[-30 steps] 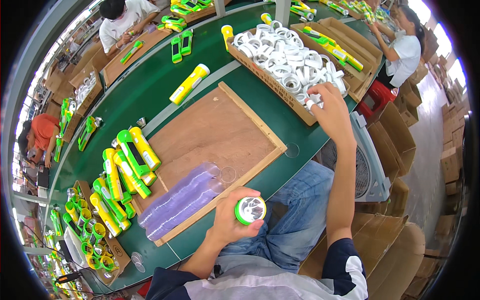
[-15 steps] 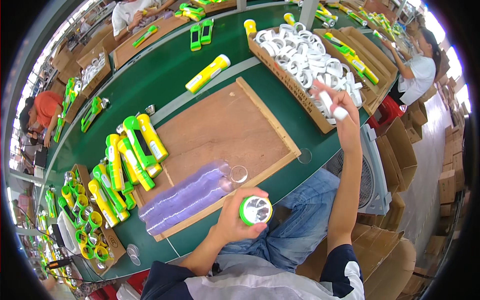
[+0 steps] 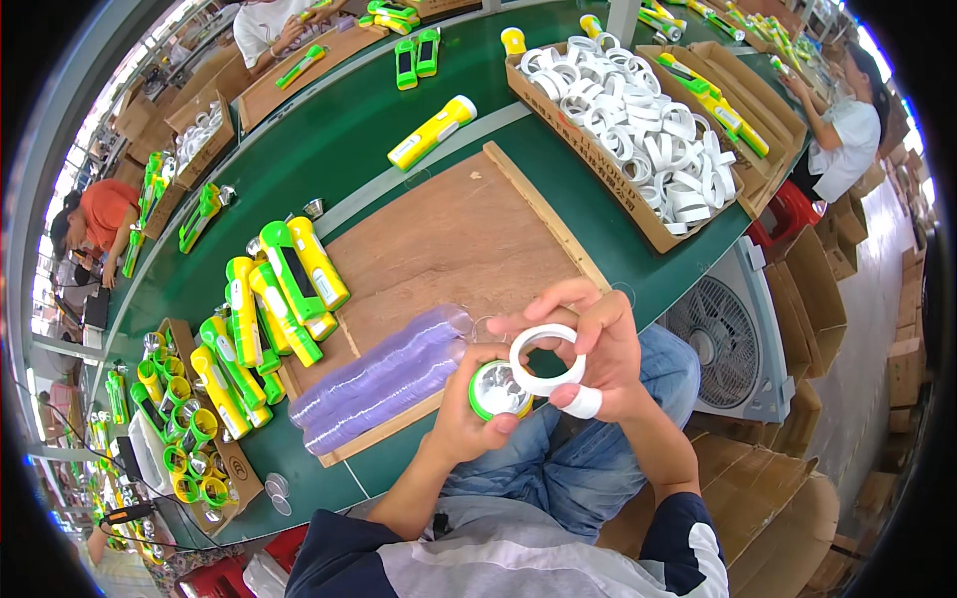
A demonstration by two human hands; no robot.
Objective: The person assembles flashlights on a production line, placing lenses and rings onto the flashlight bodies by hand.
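In front of my body, my left hand (image 3: 459, 414) is closed around a yellow-green flashlight (image 3: 500, 391). Its round head with a shiny reflector faces up, and its body is hidden behind my fingers and below the head. My right hand (image 3: 616, 361) pinches a white plastic ring (image 3: 548, 387) close beside and slightly above the flashlight head. The ring is tilted, and its edge overlaps the head in view; I cannot tell whether they touch. A white wrap (image 3: 582, 403) covers one digit of my right hand. Beyond my hands lie two rows of clear purple-tinted discs (image 3: 384, 384).
The discs rest on a wood-edged board (image 3: 439, 239). A carton (image 3: 608, 174) of white rings (image 3: 648, 130) stands at the far right. Several flashlights (image 3: 289, 289) pile up at left, by a box of open flashlight bodies (image 3: 189, 448). A fan (image 3: 723, 344) stands right; co-workers sit beyond.
My right hand has come from the ring carton back to the flashlight with a white ring in its fingers. My left hand still holds the flashlight, and the view has shifted slightly.
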